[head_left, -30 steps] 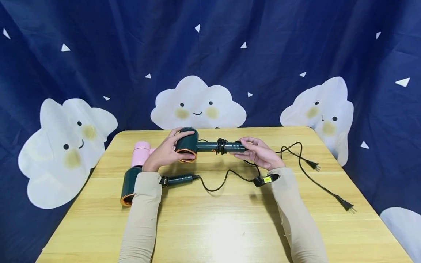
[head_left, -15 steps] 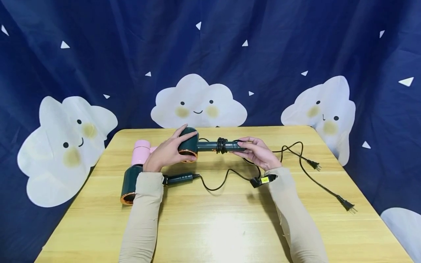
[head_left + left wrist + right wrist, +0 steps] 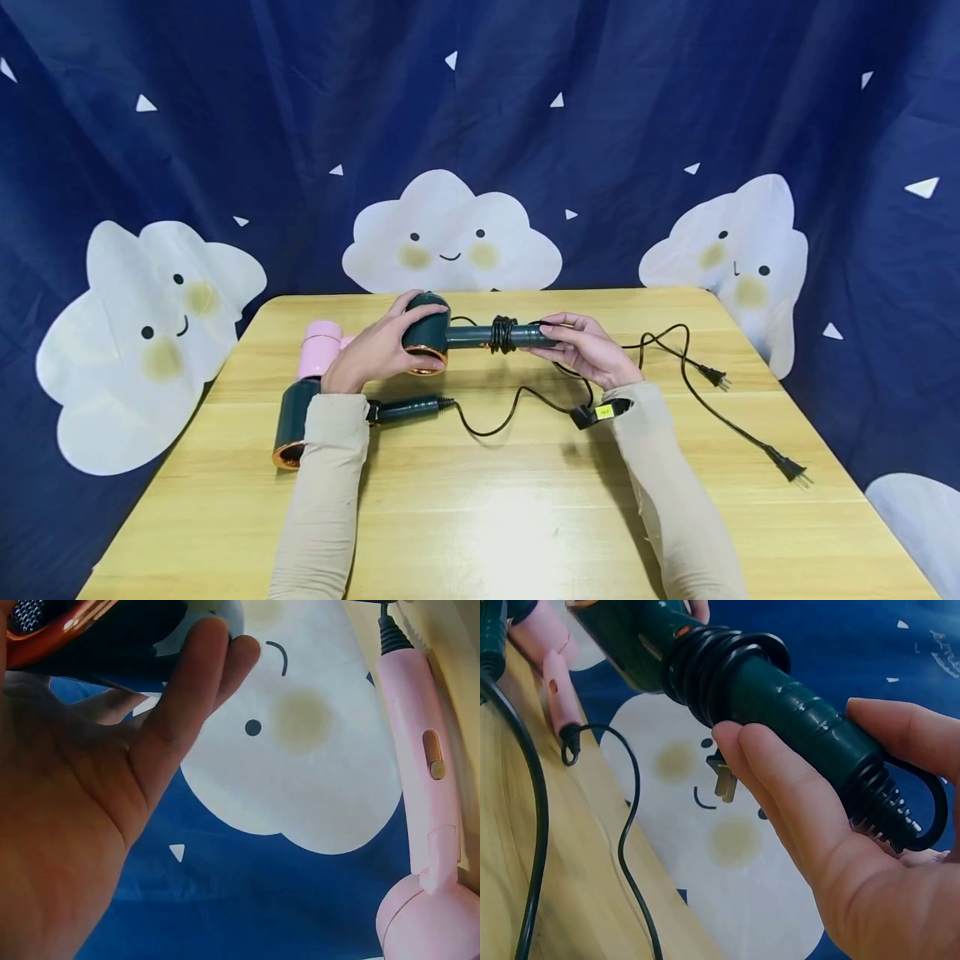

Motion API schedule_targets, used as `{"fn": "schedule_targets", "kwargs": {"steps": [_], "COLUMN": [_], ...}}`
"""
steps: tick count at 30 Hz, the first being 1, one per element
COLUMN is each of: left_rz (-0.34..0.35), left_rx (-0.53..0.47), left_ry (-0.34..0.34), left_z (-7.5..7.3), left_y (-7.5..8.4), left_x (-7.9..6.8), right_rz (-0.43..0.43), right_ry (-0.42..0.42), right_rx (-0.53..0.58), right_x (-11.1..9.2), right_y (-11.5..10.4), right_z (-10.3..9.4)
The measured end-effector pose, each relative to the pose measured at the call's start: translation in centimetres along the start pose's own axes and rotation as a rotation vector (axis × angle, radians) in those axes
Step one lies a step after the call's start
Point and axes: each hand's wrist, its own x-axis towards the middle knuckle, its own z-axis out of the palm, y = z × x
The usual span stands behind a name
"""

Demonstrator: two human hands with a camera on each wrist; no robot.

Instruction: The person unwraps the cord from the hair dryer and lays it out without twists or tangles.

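A dark green hair dryer [image 3: 468,336] with a copper rim is held level above the far part of the table, its head to the left. My left hand [image 3: 375,348] grips the head, thumb low near the rim and fingers over the top. At the other end, my right hand [image 3: 588,343] holds the tip of the handle between thumb and fingers. A black cord [image 3: 705,671] is wound in several loops round the handle, and a plug [image 3: 724,780] hangs below the coil in the right wrist view.
A second green hair dryer [image 3: 292,421] lies on the table [image 3: 450,508], partly behind the left sleeve. Beyond it lies a pink hair dryer [image 3: 420,750]. Loose cords run right to two plugs [image 3: 712,377]. A blue cloud-print curtain [image 3: 480,100] hangs behind.
The held hair dryer stays nearly in place. My left fingers have shifted slightly on its head, and my right hand has slid a little left along the handle.
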Motion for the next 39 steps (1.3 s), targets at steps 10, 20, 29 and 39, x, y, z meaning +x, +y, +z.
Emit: {"fn": "schedule_targets", "kwargs": {"steps": [10,20,29,39], "left_rz": [0.022,0.02,0.015,0.033], "left_rx": [-0.064,-0.055,-0.076,-0.099], "left_ry": [-0.008,-0.016,-0.047,-0.065], "left_z": [-0.3,-0.8,-0.7,-0.3], "left_y": [-0.4,0.0,0.8,1.3], "left_x": [-0.2,-0.4,-0.2,-0.1], "right_rz": [-0.021,0.032,-0.058,0.021], "right_ry": [-0.179,-0.039,-0.248,-0.194], "right_rx": [-0.067,0.0,0.001,-0.062], "right_x": [-0.5,0.5,0.7,0.7], "right_y": [-0.4,0.8,2.2,2.1], "right_z": [-1.1,-2.3,-1.5,-0.6]}}
